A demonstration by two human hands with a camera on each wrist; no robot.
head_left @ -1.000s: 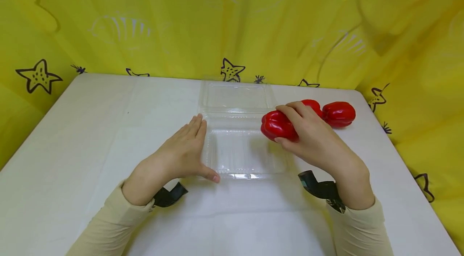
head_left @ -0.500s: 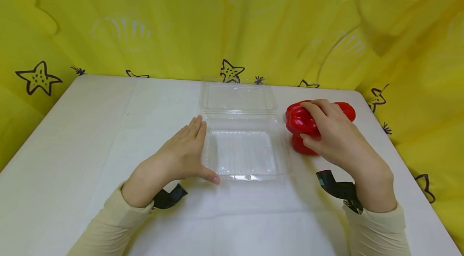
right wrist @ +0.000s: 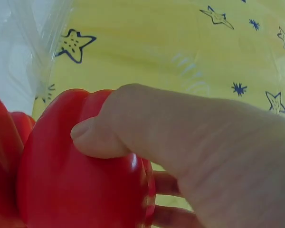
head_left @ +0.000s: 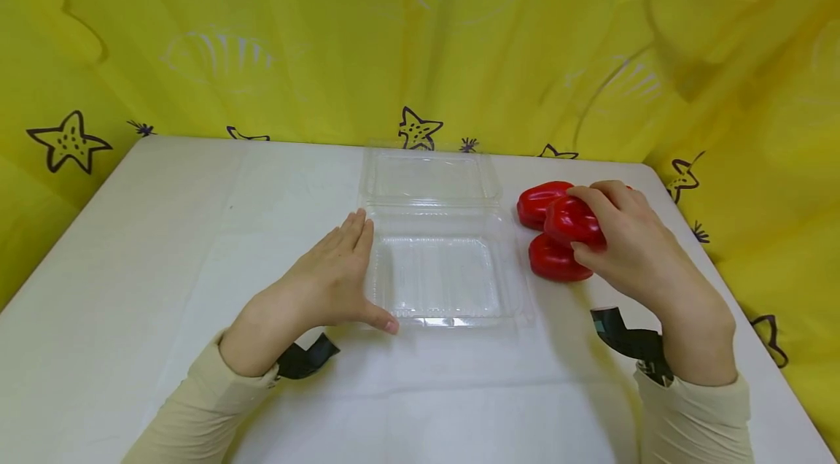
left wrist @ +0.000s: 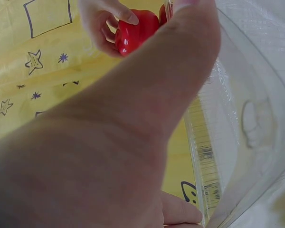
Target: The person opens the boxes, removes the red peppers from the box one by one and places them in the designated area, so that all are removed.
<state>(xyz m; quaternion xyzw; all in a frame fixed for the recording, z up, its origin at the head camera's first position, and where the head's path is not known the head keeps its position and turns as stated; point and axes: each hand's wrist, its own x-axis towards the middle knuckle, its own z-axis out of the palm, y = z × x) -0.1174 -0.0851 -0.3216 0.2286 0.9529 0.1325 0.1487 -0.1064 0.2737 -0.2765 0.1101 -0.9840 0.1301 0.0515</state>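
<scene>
My right hand [head_left: 633, 241] grips a red bell pepper [head_left: 574, 222], thumb in front and fingers over the top. That pepper overlaps two other red peppers in the head view, one behind [head_left: 541, 203] and one nearer me [head_left: 556, 260]; I cannot tell whether they touch. In the right wrist view the thumb lies across the held pepper [right wrist: 85, 175]. My left hand [head_left: 328, 274] lies along the left side of a clear plastic clamshell container [head_left: 453, 322], fingers straight and thumb stretched along its front edge. The container's lid [head_left: 429, 176] is folded back, away from me.
A sliver of red shows behind my right hand, the rest hidden. The white table [head_left: 420, 406] ends at a yellow curtain [head_left: 328, 48] with drawn stars and fish at the back and sides. A dark wrist mount [head_left: 305, 358] sits under each wrist.
My right hand has moved to the right with the pepper, away from the container and over the other peppers. The left hand and the container have stayed in place.
</scene>
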